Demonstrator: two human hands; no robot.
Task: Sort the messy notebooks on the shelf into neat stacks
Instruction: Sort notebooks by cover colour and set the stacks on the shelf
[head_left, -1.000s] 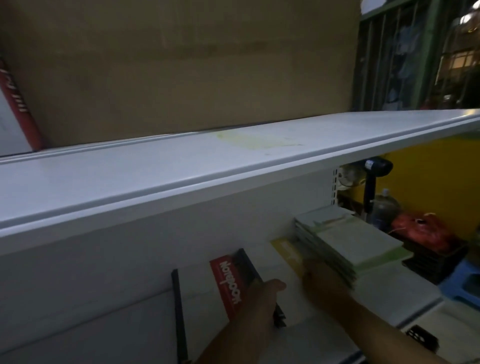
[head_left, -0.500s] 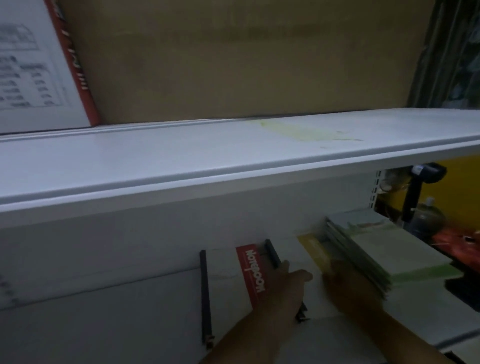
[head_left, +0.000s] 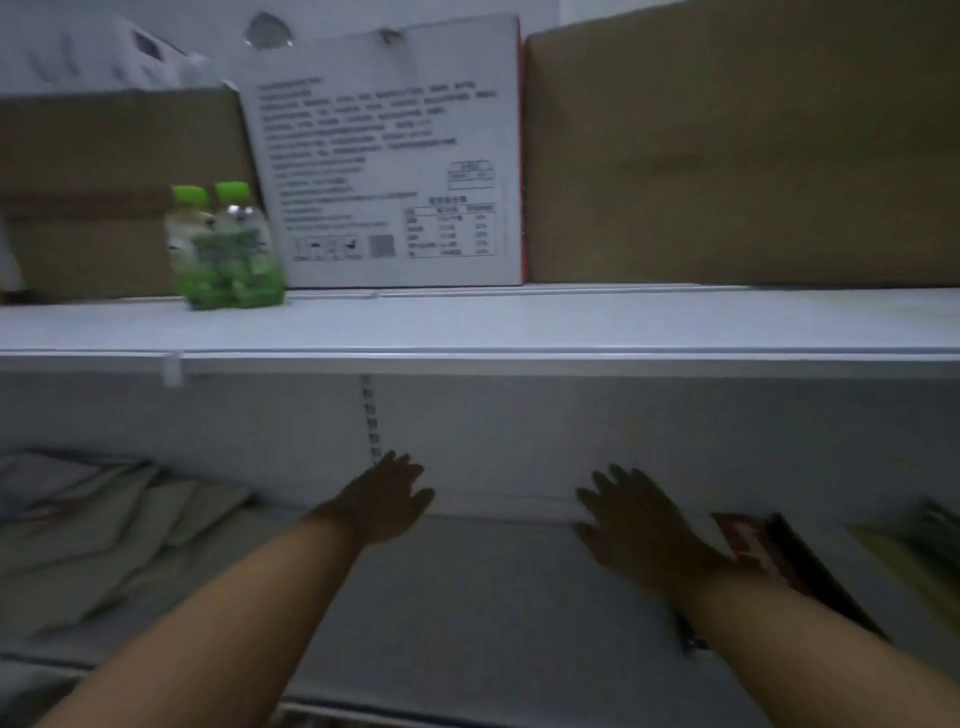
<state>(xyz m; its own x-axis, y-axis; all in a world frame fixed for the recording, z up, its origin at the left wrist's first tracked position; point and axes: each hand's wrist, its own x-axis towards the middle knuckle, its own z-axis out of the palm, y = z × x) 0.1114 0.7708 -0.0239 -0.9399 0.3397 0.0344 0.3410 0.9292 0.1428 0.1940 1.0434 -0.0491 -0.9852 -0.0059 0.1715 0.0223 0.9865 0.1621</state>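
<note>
While left grip (head_left: 384, 501) and right grip (head_left: 641, 517) hover spread and empty, best gather loose notebooks (head_left: 104, 525) leftward, edges squared.

Both forearms are bare as far as the near edge shows them. The left hand (head_left: 382, 501) and right hand (head_left: 639, 519) are bare too, slim-fingered, blurred by dim light.
</note>
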